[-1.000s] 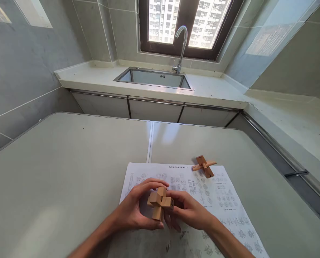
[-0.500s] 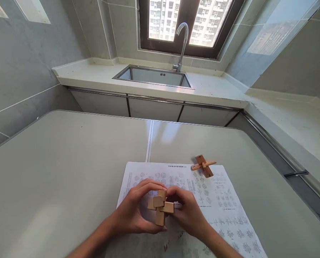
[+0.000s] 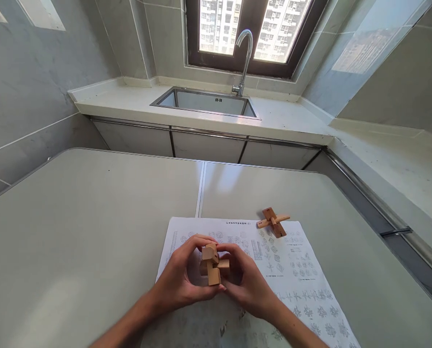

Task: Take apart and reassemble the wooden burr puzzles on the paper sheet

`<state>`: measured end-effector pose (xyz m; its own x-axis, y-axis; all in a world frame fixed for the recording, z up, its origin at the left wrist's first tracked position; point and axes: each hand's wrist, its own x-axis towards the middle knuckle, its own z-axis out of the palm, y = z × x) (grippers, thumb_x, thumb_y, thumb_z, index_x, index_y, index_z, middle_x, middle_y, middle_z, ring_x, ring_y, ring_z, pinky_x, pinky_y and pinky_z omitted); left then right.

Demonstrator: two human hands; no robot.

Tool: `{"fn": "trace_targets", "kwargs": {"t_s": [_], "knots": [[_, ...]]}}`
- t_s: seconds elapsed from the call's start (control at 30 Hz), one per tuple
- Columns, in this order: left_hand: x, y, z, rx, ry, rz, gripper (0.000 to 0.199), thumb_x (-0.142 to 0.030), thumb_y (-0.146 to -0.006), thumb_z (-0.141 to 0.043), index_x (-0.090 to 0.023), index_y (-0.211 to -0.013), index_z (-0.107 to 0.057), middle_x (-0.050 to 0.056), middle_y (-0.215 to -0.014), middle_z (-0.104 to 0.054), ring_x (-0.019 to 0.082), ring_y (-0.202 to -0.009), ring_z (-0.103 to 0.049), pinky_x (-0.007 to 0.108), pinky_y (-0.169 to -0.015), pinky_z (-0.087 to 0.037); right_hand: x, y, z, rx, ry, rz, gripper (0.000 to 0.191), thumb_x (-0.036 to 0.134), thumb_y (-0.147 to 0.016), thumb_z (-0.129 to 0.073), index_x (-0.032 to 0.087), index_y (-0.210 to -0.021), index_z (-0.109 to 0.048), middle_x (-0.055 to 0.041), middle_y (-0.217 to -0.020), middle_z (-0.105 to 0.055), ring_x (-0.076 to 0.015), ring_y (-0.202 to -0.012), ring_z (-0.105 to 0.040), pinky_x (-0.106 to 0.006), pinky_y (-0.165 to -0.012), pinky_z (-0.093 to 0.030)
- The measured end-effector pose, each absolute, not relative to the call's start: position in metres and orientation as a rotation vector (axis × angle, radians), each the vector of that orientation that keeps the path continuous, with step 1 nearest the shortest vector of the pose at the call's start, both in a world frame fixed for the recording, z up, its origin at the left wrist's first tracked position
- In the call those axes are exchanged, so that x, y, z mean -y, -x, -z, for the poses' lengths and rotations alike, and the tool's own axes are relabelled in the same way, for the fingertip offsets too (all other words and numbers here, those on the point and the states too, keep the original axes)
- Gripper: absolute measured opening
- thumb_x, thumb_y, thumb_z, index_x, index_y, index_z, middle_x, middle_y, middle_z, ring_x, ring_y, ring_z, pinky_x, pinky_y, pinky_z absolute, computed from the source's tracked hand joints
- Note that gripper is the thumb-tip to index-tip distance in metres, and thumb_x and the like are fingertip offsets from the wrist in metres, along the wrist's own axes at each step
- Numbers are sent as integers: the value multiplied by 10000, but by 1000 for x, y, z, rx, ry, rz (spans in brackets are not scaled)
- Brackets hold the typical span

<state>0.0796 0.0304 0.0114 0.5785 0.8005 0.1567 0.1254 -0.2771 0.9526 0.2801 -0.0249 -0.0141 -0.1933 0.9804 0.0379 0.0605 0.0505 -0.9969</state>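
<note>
Between my two hands is a light wooden interlocking puzzle [image 3: 213, 267] made of several short square blocks crossing each other. My left hand [image 3: 181, 273] curves round its left side, with fingers at the top and the thumb at the bottom. On the other side, my right hand [image 3: 247, 280] grips it with fingertips at the upper right and thumb near the lower edge. Under the hands lies a white printed sheet [image 3: 317, 285] covered with small puzzle drawings. A second, darker wooden cross-shaped puzzle [image 3: 273, 222] rests at the sheet's top edge, apart from both hands.
The pale table [image 3: 74, 232] has a seam [image 3: 200, 188] running across its middle. Beyond its far edge stand a counter [image 3: 114, 101] with a sink [image 3: 208, 101], a faucet [image 3: 245, 58] and a window [image 3: 252, 34]. Another counter [image 3: 400, 159] runs along the right.
My hands have lifted the puzzle slightly and tipped it, so its blocks face a different way. My right hand has closed in more around its right side. The darker puzzle stays put.
</note>
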Motion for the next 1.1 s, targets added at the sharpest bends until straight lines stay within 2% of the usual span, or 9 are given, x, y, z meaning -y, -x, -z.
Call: {"fn": "trace_targets", "kwargs": {"t_s": [0.1, 0.17, 0.4, 0.57, 0.8, 0.9, 1.0, 1.1], "knots": [[-32, -79, -16, -803, -1746, -812, 493, -341, -777, -883, -260, -1191, -627, 83, -1250, -676, 273, -1157, -680, 374, -1000, -562, 25, -281, 13, 1517, 1106, -1208, 533, 163, -834, -716, 275, -1332, -559, -85, -1244, -688, -217, -1019, -687, -327, -824, -580], [-32, -80, -17, -806, -1742, -812, 477, -350, -789, -876, -262, -1189, -631, 76, -1235, -682, 268, -1138, -687, 367, -988, -567, 25, -281, 13, 1550, 1105, -1171, 499, 192, -866, -714, 284, -1335, -573, -95, -1319, -660, -230, -1072, -672, -328, -833, -579], [-33, -80, -11, -698, -1777, -804, 561, -382, -764, -907, -270, -1239, -630, 88, -1282, -669, 286, -1196, -657, 383, -1013, -565, 21, -282, 16, 1564, 1137, -1086, 165, 278, -1032, -579, 241, -1160, -677, -94, -1143, -696, -214, -969, -666, -298, -730, -527], [-32, -80, -12, -726, -1789, -779, 533, -396, -773, -899, -260, -1213, -632, 95, -1275, -669, 283, -1185, -656, 393, -1018, -557, 20, -285, 11, 1535, 1079, -1166, 210, 376, -1075, -540, 239, -1129, -692, -103, -1158, -686, -215, -941, -655, -310, -713, -517], [-39, -73, -18, -842, -1860, -761, 478, -323, -800, -864, -273, -1206, -616, 48, -1234, -693, 255, -1150, -665, 377, -998, -536, 18, -289, 5, 1410, 1014, -1278, 233, 427, -1071, -564, 252, -1103, -715, -90, -1143, -679, -211, -920, -648, -308, -706, -535], [-46, -68, -12, -999, -1924, -795, 450, -365, -845, -831, -270, -1217, -596, 48, -1222, -701, 257, -1131, -669, 406, -1003, -533, 18, -290, 7, 1380, 1112, -1174, 209, 415, -1066, -579, 254, -1083, -712, -84, -1153, -694, -227, -990, -666, -332, -794, -556], [-50, -65, -3, -1108, -2044, -839, 514, -418, -833, -849, -266, -1243, -576, 70, -1275, -676, 284, -1183, -649, 446, -1027, -534, 18, -289, 11, 1374, 1232, -1015, 172, 382, -1067, -582, 255, -1081, -697, -83, -1165, -704, -240, -1063, -676, -356, -881, -562], [-51, -65, 5, -1115, -2202, -837, 552, -394, -817, -864, -259, -1259, -563, 99, -1315, -648, 315, -1239, -616, 480, -1041, -540, 18, -287, 15, 1426, 1259, -895, 145, 348, -1064, -579, 252, -1088, -685, -99, -1227, -691, -252, -1128, -675, -380, -945, -566]]}}
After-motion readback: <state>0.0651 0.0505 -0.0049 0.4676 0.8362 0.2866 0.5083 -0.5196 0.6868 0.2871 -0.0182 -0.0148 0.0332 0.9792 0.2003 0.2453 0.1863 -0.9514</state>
